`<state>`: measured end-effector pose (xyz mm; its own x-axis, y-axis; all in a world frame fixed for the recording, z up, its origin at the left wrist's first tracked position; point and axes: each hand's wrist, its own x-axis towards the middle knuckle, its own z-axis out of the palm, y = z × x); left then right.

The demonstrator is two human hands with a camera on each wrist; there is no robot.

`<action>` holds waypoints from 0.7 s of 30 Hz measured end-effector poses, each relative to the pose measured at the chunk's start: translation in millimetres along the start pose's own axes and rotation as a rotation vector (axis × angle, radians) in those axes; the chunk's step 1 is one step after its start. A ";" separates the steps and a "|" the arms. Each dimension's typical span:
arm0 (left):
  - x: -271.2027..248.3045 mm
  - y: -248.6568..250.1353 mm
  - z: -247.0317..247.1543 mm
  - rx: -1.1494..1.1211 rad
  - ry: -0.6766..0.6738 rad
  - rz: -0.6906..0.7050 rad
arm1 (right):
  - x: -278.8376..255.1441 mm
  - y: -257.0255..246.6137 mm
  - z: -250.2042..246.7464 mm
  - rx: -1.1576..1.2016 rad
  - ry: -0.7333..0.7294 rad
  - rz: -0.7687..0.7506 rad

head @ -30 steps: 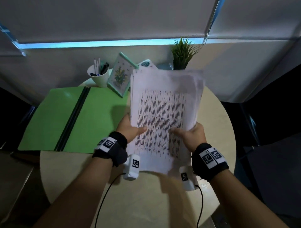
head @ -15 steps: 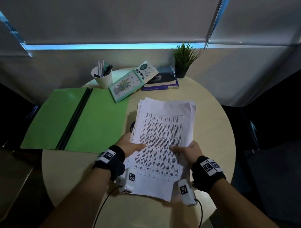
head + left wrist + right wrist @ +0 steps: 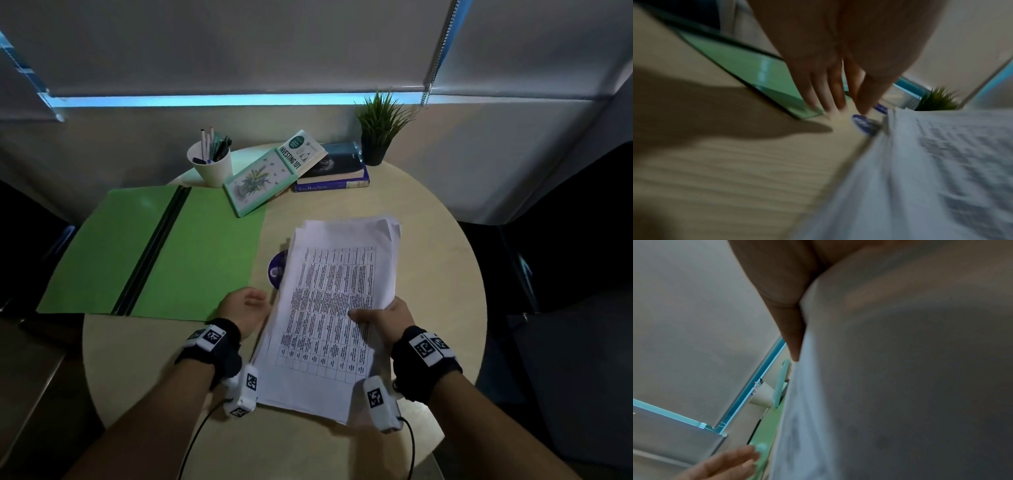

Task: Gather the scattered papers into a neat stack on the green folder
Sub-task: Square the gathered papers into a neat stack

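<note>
A thick stack of printed papers (image 3: 337,308) hangs low over the round table, right of the open green folder (image 3: 205,253). My right hand (image 3: 383,317) pinches the stack's right edge, thumb on top; the right wrist view shows that thumb (image 3: 793,331) pressed on the papers (image 3: 900,386). My left hand (image 3: 246,305) is off the stack, fingers straight, just beside its left edge near the folder's near right corner. In the blurred left wrist view the left hand's fingers (image 3: 826,91) point down at the table between the folder (image 3: 748,71) and the papers (image 3: 931,162).
A purple round disc (image 3: 278,270) lies on the table, half under the papers' left edge. At the back stand a white pen cup (image 3: 210,164), a green picture book (image 3: 262,183), stacked books (image 3: 332,171) and a small potted plant (image 3: 378,126). The round table (image 3: 428,212) drops off at right.
The stack came down from upright in front of me to nearly flat over the table. My left hand let go of its left edge and moved slightly left.
</note>
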<state>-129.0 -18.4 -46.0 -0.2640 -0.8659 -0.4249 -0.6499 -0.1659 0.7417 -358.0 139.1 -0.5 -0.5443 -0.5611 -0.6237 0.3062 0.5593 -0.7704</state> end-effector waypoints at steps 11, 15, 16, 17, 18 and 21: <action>-18.2 -55.7 -6.8 0.916 -0.072 -0.066 | 2.7 -3.0 -7.6 -0.070 0.074 0.014; -48.8 -47.7 13.2 0.966 -0.151 -0.052 | 1.7 -12.7 -8.9 -0.067 0.049 -0.026; -54.2 -46.5 17.6 0.977 -0.173 -0.033 | 0.9 -14.9 -10.7 -0.068 0.041 -0.035; -59.8 -44.6 20.2 0.988 -0.195 -0.007 | -0.4 -16.4 -13.2 -0.074 0.030 -0.042; -64.4 -43.6 21.9 0.982 -0.204 0.035 | -2.3 -18.1 -16.2 -0.081 0.021 -0.044; -72.3 -40.6 21.4 0.864 -0.111 0.070 | -3.7 -18.9 -30.2 -0.102 -0.005 -0.043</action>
<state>-98.8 61.0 -56.6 -0.3621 -0.8023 -0.4745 -0.9305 0.3408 0.1339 -385.4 149.0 20.4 -0.5510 -0.5891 -0.5911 0.2013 0.5935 -0.7792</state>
